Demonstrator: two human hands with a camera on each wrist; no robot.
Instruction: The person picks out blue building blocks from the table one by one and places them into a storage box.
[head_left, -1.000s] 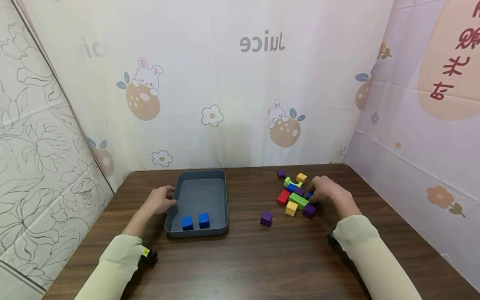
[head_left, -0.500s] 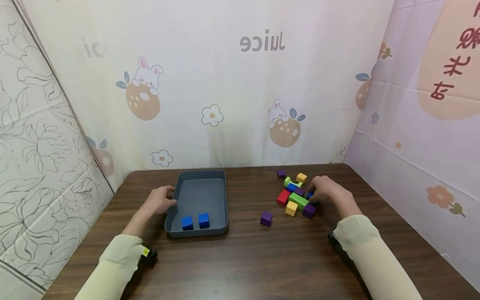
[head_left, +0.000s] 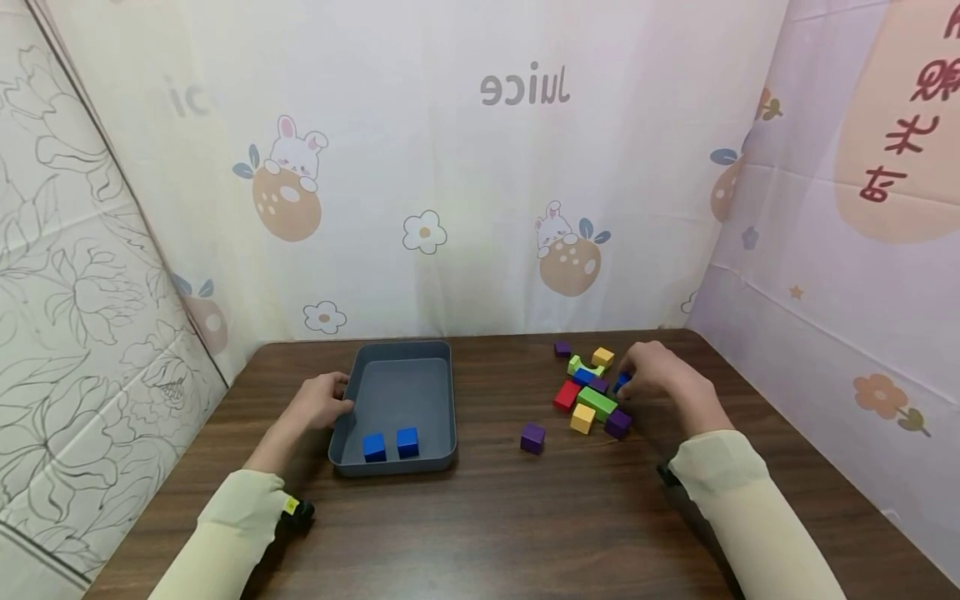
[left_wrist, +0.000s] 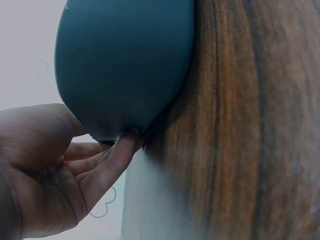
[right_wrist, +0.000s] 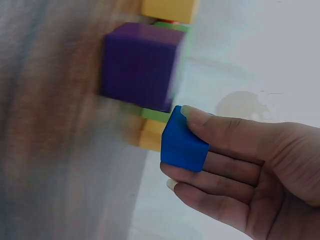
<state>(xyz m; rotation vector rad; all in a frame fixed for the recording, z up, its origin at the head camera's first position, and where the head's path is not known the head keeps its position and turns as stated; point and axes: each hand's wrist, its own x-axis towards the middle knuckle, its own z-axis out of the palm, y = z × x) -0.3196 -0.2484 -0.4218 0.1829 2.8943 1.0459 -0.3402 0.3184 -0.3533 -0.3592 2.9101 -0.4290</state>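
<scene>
My left hand (head_left: 322, 400) holds the left side wall of a grey tray (head_left: 452, 408). In the left wrist view its fingers (left_wrist: 107, 170) touch the tray's outer wall (left_wrist: 122, 65), which partly hides the thumb. Two blue cubes (head_left: 375, 447) lie inside the tray's near end. At the right, my right hand (head_left: 658, 372) pinches another blue cube (right_wrist: 182, 142) between thumb and fingers. Near it stand a purple cube (head_left: 618, 422), a green block (head_left: 597, 402) and a yellow cube (head_left: 582, 418).
Beyond these lie a red block (head_left: 567, 394), a light-green arch (head_left: 585, 366), a flat blue block (head_left: 582, 377) and another yellow cube (head_left: 602, 357). A lone purple cube (head_left: 532, 438) sits between pile and tray on the brown table (head_left: 480, 525). Patterned curtains (head_left: 450, 167) stand behind.
My right hand has risen slightly from the table with the blue cube in its fingers. The left hand and the tray stay where they were.
</scene>
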